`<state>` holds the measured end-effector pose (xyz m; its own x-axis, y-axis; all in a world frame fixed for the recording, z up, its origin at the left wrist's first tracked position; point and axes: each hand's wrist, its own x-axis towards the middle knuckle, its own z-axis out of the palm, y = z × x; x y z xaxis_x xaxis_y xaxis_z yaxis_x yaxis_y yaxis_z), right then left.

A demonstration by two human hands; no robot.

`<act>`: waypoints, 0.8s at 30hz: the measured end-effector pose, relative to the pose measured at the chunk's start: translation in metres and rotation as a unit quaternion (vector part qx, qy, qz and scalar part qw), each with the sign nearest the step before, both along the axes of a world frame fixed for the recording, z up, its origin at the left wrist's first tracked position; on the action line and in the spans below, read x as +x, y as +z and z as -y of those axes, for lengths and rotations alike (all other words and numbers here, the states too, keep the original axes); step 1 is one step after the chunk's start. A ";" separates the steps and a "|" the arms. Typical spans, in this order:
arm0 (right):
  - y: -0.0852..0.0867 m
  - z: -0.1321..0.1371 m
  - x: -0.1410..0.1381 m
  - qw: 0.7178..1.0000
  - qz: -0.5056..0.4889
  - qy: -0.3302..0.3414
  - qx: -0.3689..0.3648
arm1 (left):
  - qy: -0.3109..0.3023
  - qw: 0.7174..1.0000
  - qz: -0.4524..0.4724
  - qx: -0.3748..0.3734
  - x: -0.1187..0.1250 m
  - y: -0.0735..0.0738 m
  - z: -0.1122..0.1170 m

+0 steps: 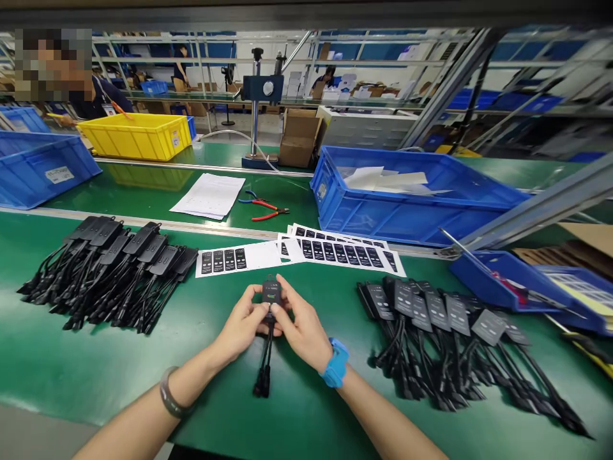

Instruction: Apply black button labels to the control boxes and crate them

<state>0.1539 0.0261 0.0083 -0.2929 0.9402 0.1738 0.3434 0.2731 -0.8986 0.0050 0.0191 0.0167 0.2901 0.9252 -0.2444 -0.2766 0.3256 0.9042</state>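
Note:
Between my two hands is a small black controller box (271,292) with a label on its face and two short plug-ended cables hanging toward me. My left hand (246,321) grips its left side, the thumb on the lower face. On the other side my right hand (301,324) grips it too, with its thumb pressed on the label's lower part. Just beyond lie sheets of black labels (335,250), some partly used. A pile of similar boxes (129,252) with cables lies at the left. Labelled boxes (438,313) are heaped at the right.
Pliers (265,207) and a stack of paper (209,195) lie behind the label sheets. A large blue bin (412,214) holds paper scraps. Small blue trays (512,284) with tools stand at right. A yellow bin (136,137) and another person (98,96) are at back left.

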 end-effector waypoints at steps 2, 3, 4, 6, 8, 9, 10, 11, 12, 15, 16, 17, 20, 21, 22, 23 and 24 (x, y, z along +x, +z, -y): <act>0.006 0.000 -0.001 0.997 0.065 0.012 0.038 | -0.019 0.999 0.038 0.000 -0.002 0.001 -0.001; 0.011 -0.002 0.001 0.993 0.103 0.013 0.056 | -0.044 0.998 0.042 0.005 -0.004 0.002 -0.002; 0.017 -0.004 0.005 0.987 0.146 0.008 0.069 | -0.073 0.997 0.025 0.019 -0.007 0.003 -0.003; 0.030 -0.012 0.021 0.966 0.246 -0.026 0.079 | -0.105 0.986 -0.094 0.089 -0.015 0.003 -0.006; 0.042 -0.021 0.048 0.929 0.357 -0.075 0.063 | -0.079 0.929 -0.299 0.201 -0.026 0.002 -0.012; 0.046 -0.026 0.065 0.904 0.414 -0.096 0.047 | -0.053 0.876 -0.406 0.254 -0.032 0.001 -0.015; 0.049 -0.030 0.082 0.875 0.469 -0.118 0.027 | -0.025 0.813 -0.502 0.293 -0.038 0.000 -0.019; 0.050 -0.033 0.098 0.842 0.520 -0.139 0.007 | -0.003 0.749 -0.584 0.312 -0.042 -0.001 -0.022; 0.050 -0.036 0.113 0.808 0.566 -0.161 -0.005 | 0.013 0.690 -0.652 0.315 -0.047 -0.003 -0.025; 0.046 -0.048 0.135 0.732 0.643 -0.224 0.014 | 0.034 0.570 -0.781 0.252 -0.053 -0.007 -0.029; 0.044 -0.053 0.132 0.728 0.644 -0.233 0.040 | 0.033 0.552 -0.803 0.225 -0.053 -0.007 -0.030; 0.044 -0.060 0.123 0.739 0.630 -0.228 0.071 | 0.029 0.543 -0.815 0.203 -0.052 -0.008 -0.030; 0.040 -0.086 0.070 0.845 0.505 -0.114 0.130 | 0.015 0.546 -0.818 0.177 -0.047 -0.006 -0.028; 0.038 -0.096 0.047 0.883 0.448 -0.051 0.128 | 0.014 0.549 -0.817 0.177 -0.046 -0.005 -0.028; 0.034 -0.106 0.024 0.898 0.420 -0.007 0.128 | 0.014 0.550 -0.816 0.177 -0.045 -0.005 -0.027; 0.029 -0.115 0.003 0.905 0.405 0.019 0.128 | 0.014 0.551 -0.815 0.178 -0.044 -0.004 -0.027; 0.023 -0.123 -0.016 0.909 0.396 0.030 0.127 | 0.015 0.550 -0.816 0.180 -0.044 -0.003 -0.027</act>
<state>0.1382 0.1491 0.0313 -0.4712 0.8769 0.0955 0.8322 0.4778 -0.2813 -0.0389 0.0457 0.0137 -0.0600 0.9973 0.0434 0.9974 0.0617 -0.0383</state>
